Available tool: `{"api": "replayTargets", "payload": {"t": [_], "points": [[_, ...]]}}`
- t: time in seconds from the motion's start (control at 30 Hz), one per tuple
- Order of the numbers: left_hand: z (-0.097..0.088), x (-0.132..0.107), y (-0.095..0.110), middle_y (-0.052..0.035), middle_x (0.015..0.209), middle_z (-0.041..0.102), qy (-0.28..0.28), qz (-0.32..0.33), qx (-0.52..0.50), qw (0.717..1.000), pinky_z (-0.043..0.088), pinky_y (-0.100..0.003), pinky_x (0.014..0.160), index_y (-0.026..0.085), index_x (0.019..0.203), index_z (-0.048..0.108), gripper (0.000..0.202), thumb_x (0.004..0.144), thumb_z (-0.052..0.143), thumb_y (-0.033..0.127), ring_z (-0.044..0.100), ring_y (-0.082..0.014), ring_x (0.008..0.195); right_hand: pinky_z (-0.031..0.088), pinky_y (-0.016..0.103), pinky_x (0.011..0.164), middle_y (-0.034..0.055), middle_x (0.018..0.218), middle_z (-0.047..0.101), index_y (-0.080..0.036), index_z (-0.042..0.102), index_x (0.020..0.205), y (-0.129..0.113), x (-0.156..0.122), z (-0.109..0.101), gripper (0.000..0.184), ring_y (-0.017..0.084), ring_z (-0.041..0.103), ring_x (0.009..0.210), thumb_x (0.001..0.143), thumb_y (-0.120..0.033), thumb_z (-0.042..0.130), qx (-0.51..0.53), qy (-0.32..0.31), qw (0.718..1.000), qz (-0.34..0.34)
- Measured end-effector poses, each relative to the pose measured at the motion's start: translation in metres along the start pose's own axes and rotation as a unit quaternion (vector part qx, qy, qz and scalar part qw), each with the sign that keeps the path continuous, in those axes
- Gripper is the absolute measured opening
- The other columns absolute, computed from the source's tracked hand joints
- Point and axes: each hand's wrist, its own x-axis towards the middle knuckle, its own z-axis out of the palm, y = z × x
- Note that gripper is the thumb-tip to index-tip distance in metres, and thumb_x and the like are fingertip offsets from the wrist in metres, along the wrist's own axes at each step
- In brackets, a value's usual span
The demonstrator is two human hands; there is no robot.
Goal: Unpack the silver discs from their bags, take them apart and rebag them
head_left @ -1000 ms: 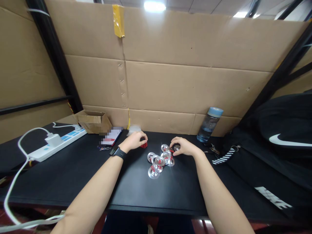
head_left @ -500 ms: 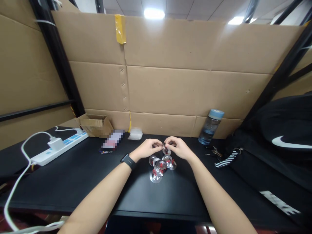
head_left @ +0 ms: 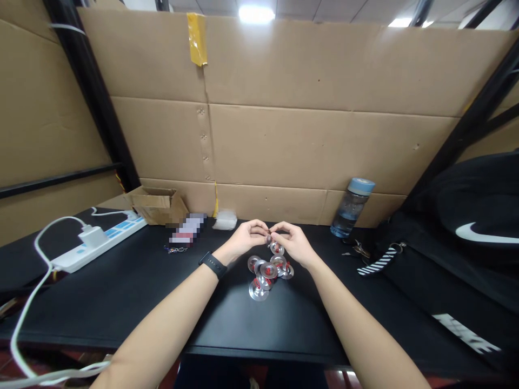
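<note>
My left hand (head_left: 250,236), with a black watch (head_left: 213,265) on its wrist, and my right hand (head_left: 292,242) meet over the table, fingertips pinched together. Between them is a small metal disc (head_left: 268,241), seen nearly edge-on and partly hidden by the fingers. Another silver disc with a red centre (head_left: 277,248) lies just below the right fingertips. Closer to me is a loose pile of similar round discs (head_left: 268,270), several of them overlapping, each with red at its middle. They look like small finger cymbals with red cords.
A white power strip (head_left: 97,246) and an open cardboard box (head_left: 156,204) are at left. Near the box lie a blurred-out item (head_left: 188,229) and a clear plastic packet (head_left: 225,220). On the right stand a water bottle (head_left: 351,209), keys (head_left: 360,248) and a black bag (head_left: 454,227).
The pinched disc has turned more edge-on between my fingertips, and my hands have shifted slightly. The pile stays as it was. The whole view has tilted a little.
</note>
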Motion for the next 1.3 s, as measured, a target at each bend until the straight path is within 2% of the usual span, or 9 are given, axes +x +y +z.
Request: {"api": "replayTargets", "payload": {"t": [0.17,0.27,0.37,0.47,0.67,0.77,0.87,1.03,1.3], "points": [[0.006,-0.001,0.000,-0.0039,0.084,0.071,0.026,0.005,-0.008,1.000,0.056,-0.030,0.078,0.016,0.096,0.055,0.039,0.067,0.082,0.021,0.071,-0.0155,0.075,0.058,0.029,0.061,0.0071,0.108,0.068,-0.022,0.065,0.105,-0.003,-0.002,0.004,0.035,0.014,0.066,0.065,0.081,-0.046,0.071,0.021,-0.010,1.000,0.008],[0.006,-0.001,0.000,-0.0022,0.083,0.070,0.052,0.010,-0.010,0.999,0.054,-0.026,0.072,0.016,0.094,0.055,0.038,0.064,0.079,0.014,0.070,-0.0136,0.072,0.059,0.031,0.074,0.0074,0.114,0.067,-0.022,0.064,0.111,-0.003,-0.003,0.006,0.042,0.017,0.070,0.081,0.075,-0.039,0.078,0.013,-0.028,1.000,-0.004],[0.005,0.000,0.000,-0.0017,0.081,0.070,0.066,0.013,0.013,0.998,0.053,-0.022,0.068,0.016,0.091,0.055,0.037,0.061,0.075,0.008,0.069,-0.0119,0.070,0.058,0.033,0.082,0.0074,0.118,0.065,-0.022,0.062,0.115,-0.001,-0.004,0.007,0.051,0.019,0.070,0.090,0.069,-0.033,0.081,-0.020,-0.040,0.999,-0.024],[0.001,0.004,-0.003,-0.0025,0.080,0.070,0.069,0.016,0.040,0.997,0.054,-0.023,0.069,0.016,0.089,0.054,0.037,0.059,0.075,0.009,0.069,-0.0123,0.070,0.057,0.031,0.077,0.0066,0.116,0.067,-0.023,0.063,0.115,0.001,-0.003,0.004,0.046,0.017,0.069,0.084,0.071,-0.029,0.076,-0.096,-0.041,0.994,-0.040],[-0.049,0.009,-0.009,-0.0036,0.082,0.072,0.122,0.042,0.177,0.976,0.056,-0.026,0.070,0.016,0.088,0.056,0.035,0.059,0.074,0.012,0.069,-0.0136,0.070,0.052,0.030,0.077,0.0023,0.097,0.074,-0.025,0.068,0.113,0.003,0.000,-0.039,0.047,0.018,0.066,0.077,0.067,-0.020,0.072,-0.354,0.007,0.934,-0.046],[-0.084,0.005,-0.011,-0.0037,0.081,0.072,0.087,0.054,0.325,0.940,0.055,-0.025,0.069,0.016,0.084,0.063,0.024,0.060,0.069,0.012,0.068,-0.0136,0.069,0.051,0.029,0.077,0.0054,0.100,0.075,-0.023,0.069,0.114,0.009,0.000,-0.069,0.050,0.020,0.068,0.081,0.064,-0.017,0.074,-0.399,0.015,0.917,0.014],[-0.103,-0.001,-0.013,-0.0033,0.077,0.072,0.018,0.029,0.360,0.932,0.056,-0.025,0.069,0.015,0.088,0.067,0.028,0.061,0.066,0.011,0.069,-0.0148,0.071,0.051,0.030,0.080,0.0073,0.103,0.076,-0.020,0.065,0.122,0.014,-0.001,-0.087,0.061,0.023,0.070,0.087,0.063,-0.020,0.078,-0.413,-0.005,0.909,0.062],[-0.105,-0.003,-0.015,-0.0049,0.081,0.073,-0.017,0.011,0.340,0.940,0.057,-0.027,0.075,0.014,0.094,0.067,0.029,0.065,0.067,0.014,0.070,-0.0154,0.075,0.051,0.033,0.084,0.0080,0.110,0.075,-0.020,0.064,0.126,0.020,-0.003,-0.095,0.064,0.025,0.071,0.093,0.063,-0.022,0.079,-0.419,-0.054,0.901,0.100],[-0.101,-0.001,-0.007,-0.0055,0.088,0.073,0.043,0.077,0.417,0.905,0.054,-0.026,0.075,0.016,0.093,0.068,0.020,0.076,0.058,0.016,0.069,-0.0157,0.079,0.053,0.033,0.088,0.0098,0.114,0.074,-0.020,0.071,0.117,0.023,-0.002,-0.092,0.051,0.026,0.071,0.099,0.068,-0.024,0.078,-0.402,-0.077,0.907,0.099]]}}
